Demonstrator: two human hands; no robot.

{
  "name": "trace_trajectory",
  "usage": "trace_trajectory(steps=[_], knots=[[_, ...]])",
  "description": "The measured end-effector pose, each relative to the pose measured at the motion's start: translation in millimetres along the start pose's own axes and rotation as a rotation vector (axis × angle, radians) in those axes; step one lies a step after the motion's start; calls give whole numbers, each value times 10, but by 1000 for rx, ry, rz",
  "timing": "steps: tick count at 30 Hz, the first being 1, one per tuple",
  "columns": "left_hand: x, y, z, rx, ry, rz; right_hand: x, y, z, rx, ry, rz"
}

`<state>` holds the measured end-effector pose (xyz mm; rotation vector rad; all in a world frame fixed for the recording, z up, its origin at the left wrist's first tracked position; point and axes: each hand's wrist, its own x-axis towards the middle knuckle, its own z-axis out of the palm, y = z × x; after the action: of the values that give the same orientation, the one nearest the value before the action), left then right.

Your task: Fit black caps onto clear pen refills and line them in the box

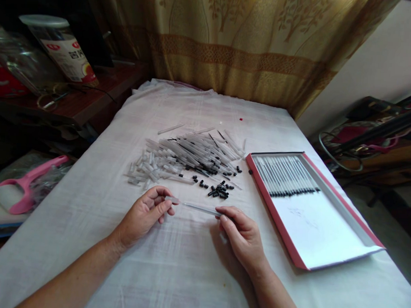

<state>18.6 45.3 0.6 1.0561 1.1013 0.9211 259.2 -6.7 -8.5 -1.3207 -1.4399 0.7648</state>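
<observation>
My left hand (147,212) pinches a clear pen cap (172,200) between thumb and fingers. Closed on the other end of a slim clear pen (200,208) is my right hand (241,234). The pen's left end meets the cap; how far it sits inside, I cannot tell. A small blurred translucent piece (223,237) shows just below my right fingers. Beyond both hands lie a heap of clear pen barrels (192,149), a pile of clear caps (149,167) and several small black end plugs (221,189). Some dark refills (201,172) stick out among the barrels.
At the right, a red-edged box (277,219) holds a row of assembled pens (285,175). A white cloth (147,277) covers the table. On the left stand a brown cabinet (103,92) with a lidded jar (67,55), and a pink-handled object (29,184). A gold curtain (229,47) hangs behind.
</observation>
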Motion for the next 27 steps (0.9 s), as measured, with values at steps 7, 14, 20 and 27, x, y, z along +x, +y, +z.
trace_trajectory(steps=[7,14,20,27], knots=[[-11,-17,-6,88,-66,-15,12,-17,-2,-12,-39,-51],[-33,-74,-14,397,-136,153,14,12,-41,-58,-133,-82],[-53,-96,0,628,-114,535,-6,25,-97,-219,-302,-112],[-66,-69,37,561,-70,491,-22,-23,-16,-172,-245,-161]])
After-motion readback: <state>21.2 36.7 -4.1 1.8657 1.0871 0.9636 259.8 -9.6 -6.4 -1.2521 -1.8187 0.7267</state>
